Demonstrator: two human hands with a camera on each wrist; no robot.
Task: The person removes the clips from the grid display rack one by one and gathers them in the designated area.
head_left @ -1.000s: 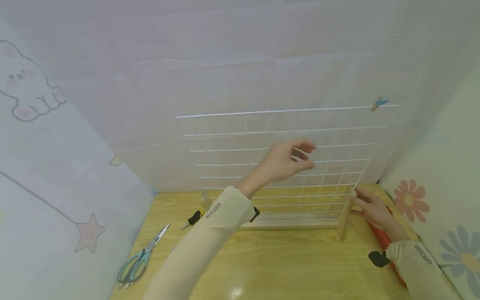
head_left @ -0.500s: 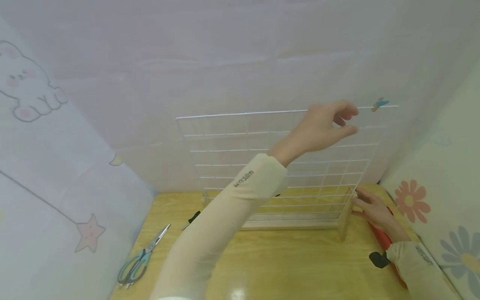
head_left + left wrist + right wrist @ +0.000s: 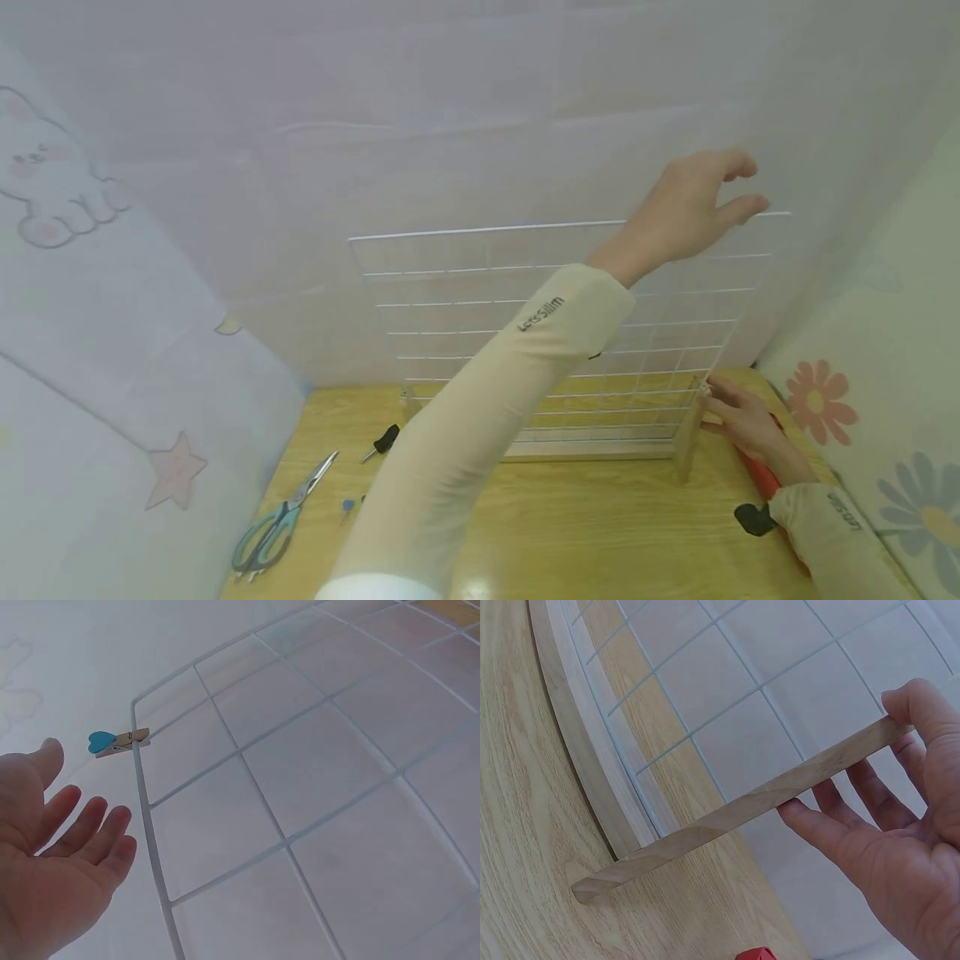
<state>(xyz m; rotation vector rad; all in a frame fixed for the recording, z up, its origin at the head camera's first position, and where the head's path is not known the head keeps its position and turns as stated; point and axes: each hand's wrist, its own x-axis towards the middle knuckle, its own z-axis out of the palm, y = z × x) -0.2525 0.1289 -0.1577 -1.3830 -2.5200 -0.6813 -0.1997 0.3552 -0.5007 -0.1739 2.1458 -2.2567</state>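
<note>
A white wire grid panel (image 3: 487, 230) stands upright in a wooden base (image 3: 592, 450). A small wooden clothespin with a blue heart (image 3: 101, 741) is clipped on the grid's top wire, close to its corner; in the head view my left hand hides it. My left hand (image 3: 686, 204) hovers by that top wire with thumb and fingers parted. In the left wrist view, its fingers (image 3: 116, 821) are apart from both clothespin and wire. My right hand (image 3: 907, 840) holds the upper end of the wooden side post (image 3: 742, 806), thumb on top and fingers along its outer side.
Teal-handled scissors (image 3: 281, 525) lie at the left of the wooden table (image 3: 570, 533). A black-handled screwdriver (image 3: 384, 442) and a small blue-headed pin-like piece (image 3: 347, 506) lie near them. Something red (image 3: 761, 477) lies beneath my right wrist. Printed cloth walls surround the table.
My left hand has risen and moved right, from in front of the grid's middle to the clothespin at its top right. My right hand stays on the side post.
</note>
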